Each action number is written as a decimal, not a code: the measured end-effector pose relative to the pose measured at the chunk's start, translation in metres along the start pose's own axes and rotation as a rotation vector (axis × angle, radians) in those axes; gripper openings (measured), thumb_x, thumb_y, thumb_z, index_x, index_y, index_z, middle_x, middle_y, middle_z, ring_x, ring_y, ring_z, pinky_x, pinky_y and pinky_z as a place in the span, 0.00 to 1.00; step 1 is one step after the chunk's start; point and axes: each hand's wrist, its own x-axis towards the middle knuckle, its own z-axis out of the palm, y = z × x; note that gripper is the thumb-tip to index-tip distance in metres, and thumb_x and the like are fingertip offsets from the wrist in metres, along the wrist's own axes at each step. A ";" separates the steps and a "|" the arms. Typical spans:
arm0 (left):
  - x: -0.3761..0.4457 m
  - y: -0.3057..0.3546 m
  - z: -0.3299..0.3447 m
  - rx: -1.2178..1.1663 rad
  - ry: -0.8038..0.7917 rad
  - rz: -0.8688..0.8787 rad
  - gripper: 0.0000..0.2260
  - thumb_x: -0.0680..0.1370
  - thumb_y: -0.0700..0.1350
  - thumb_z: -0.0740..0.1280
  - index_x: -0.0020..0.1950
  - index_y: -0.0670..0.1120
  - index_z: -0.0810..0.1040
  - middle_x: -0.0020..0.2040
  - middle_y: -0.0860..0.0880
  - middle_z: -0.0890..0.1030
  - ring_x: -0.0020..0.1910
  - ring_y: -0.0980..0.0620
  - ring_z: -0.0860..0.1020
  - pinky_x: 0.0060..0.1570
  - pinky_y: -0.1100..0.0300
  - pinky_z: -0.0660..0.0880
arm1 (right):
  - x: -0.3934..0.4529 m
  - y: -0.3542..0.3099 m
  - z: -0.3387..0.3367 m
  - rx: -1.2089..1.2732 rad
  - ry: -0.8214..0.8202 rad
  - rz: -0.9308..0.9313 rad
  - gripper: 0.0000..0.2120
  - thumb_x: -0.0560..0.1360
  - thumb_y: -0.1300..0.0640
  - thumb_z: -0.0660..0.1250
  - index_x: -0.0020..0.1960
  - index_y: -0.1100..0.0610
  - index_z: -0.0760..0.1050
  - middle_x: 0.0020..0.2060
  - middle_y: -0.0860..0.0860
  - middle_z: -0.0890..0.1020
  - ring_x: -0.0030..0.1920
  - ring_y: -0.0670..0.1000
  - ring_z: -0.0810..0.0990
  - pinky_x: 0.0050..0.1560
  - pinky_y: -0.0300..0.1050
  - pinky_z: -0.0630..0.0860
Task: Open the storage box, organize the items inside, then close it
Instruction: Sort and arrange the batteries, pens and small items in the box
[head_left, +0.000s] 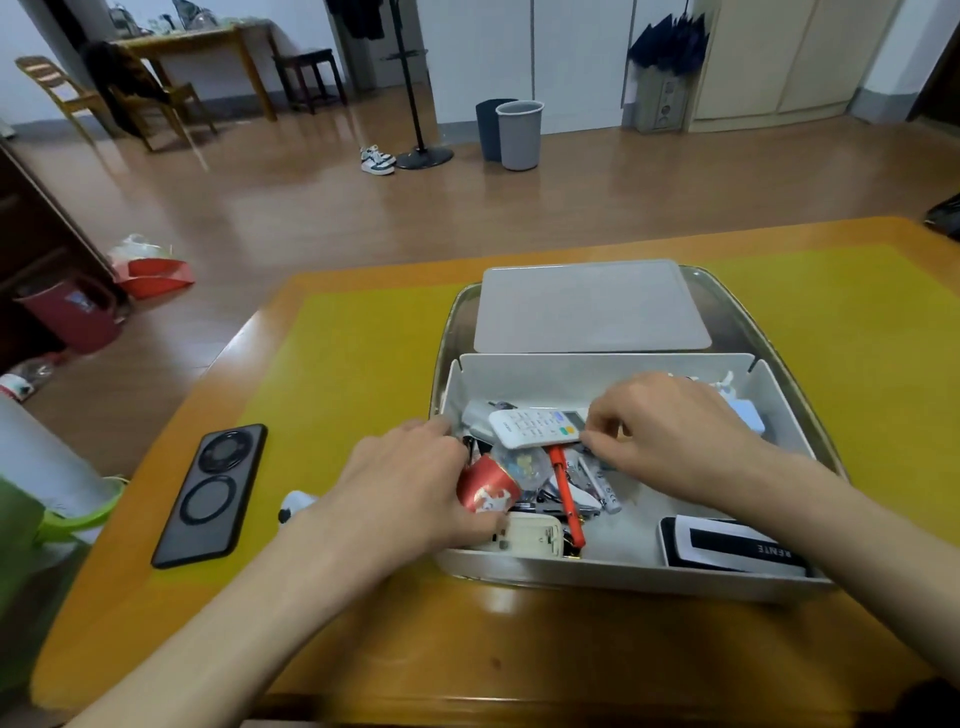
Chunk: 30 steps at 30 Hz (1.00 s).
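The white storage box (597, 374) stands open on the yellow table mat, and its grey lid (592, 306) lies flat just behind it. Inside are a white remote control (537, 427), a red packet (488, 488), an orange pen (566, 493), a cream remote (530, 535), a black-and-white case (727, 545) and small clutter. My right hand (670, 431) pinches the right end of the white remote. My left hand (410, 483) reaches into the box's left side, fingers curled round the red packet.
A black phone (213, 493) lies face down on the mat left of the box. A small black-and-white figure (293, 506) sits by my left wrist. A white roll and green holder (62, 499) stand at the table's left edge. The box sits in a clear tray (737, 312).
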 end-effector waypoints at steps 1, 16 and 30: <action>-0.002 -0.003 -0.001 -0.059 0.030 -0.005 0.24 0.68 0.74 0.60 0.41 0.52 0.71 0.37 0.58 0.69 0.37 0.56 0.70 0.28 0.57 0.65 | 0.002 0.000 0.000 0.001 -0.004 0.010 0.11 0.76 0.46 0.64 0.41 0.50 0.79 0.37 0.45 0.81 0.41 0.51 0.78 0.35 0.45 0.72; 0.057 0.060 -0.009 -0.646 0.162 0.216 0.28 0.68 0.47 0.80 0.66 0.52 0.76 0.57 0.52 0.78 0.53 0.54 0.77 0.53 0.56 0.76 | -0.033 0.033 -0.022 0.546 -0.198 0.053 0.26 0.70 0.33 0.72 0.65 0.37 0.74 0.51 0.40 0.82 0.48 0.44 0.80 0.52 0.50 0.80; 0.092 0.039 0.027 -0.096 0.045 0.031 0.19 0.74 0.60 0.69 0.60 0.51 0.76 0.56 0.51 0.77 0.58 0.47 0.75 0.42 0.54 0.69 | -0.057 0.061 -0.025 0.309 -0.052 0.186 0.25 0.61 0.34 0.70 0.51 0.38 0.63 0.43 0.41 0.82 0.45 0.45 0.81 0.44 0.55 0.80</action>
